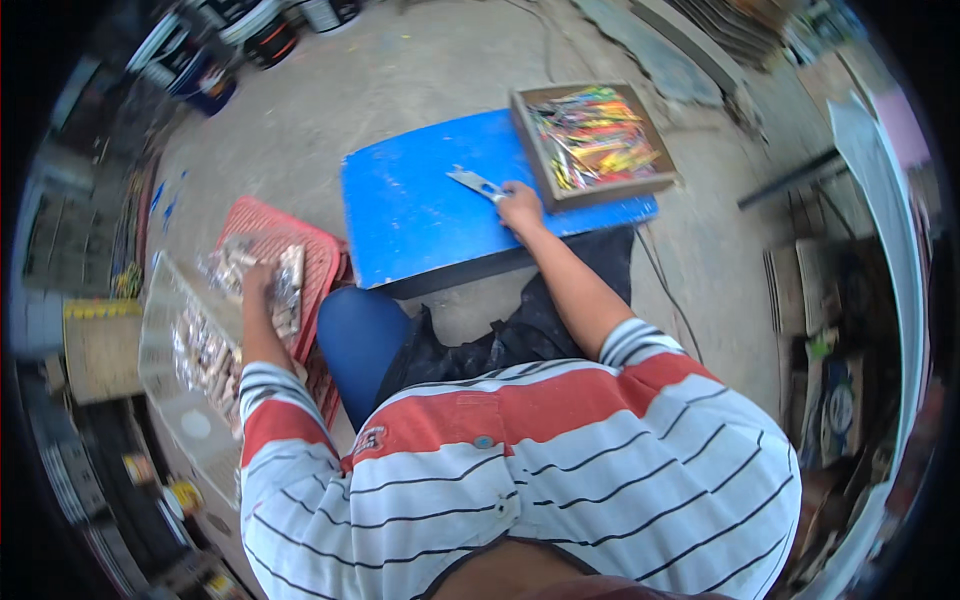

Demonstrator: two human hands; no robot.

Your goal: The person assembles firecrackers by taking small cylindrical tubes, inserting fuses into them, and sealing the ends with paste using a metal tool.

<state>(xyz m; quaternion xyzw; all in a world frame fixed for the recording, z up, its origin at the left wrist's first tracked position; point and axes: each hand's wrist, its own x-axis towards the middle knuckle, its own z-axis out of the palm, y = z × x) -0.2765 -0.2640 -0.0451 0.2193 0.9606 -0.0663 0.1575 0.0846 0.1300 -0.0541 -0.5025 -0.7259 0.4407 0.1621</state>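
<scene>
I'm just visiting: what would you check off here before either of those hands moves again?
1. Flat metal piece held: ok, the right hand has its near end.
2. Right hand free: not ok, for that same reason.
3. Left hand gripping the bagged tan pieces: cannot tell, its fingertips are unclear.
4. Metal piece apart from the cardboard box: ok, blue tabletop shows between.
5. Box fully supported: cannot tell, its underside is hidden.
</scene>
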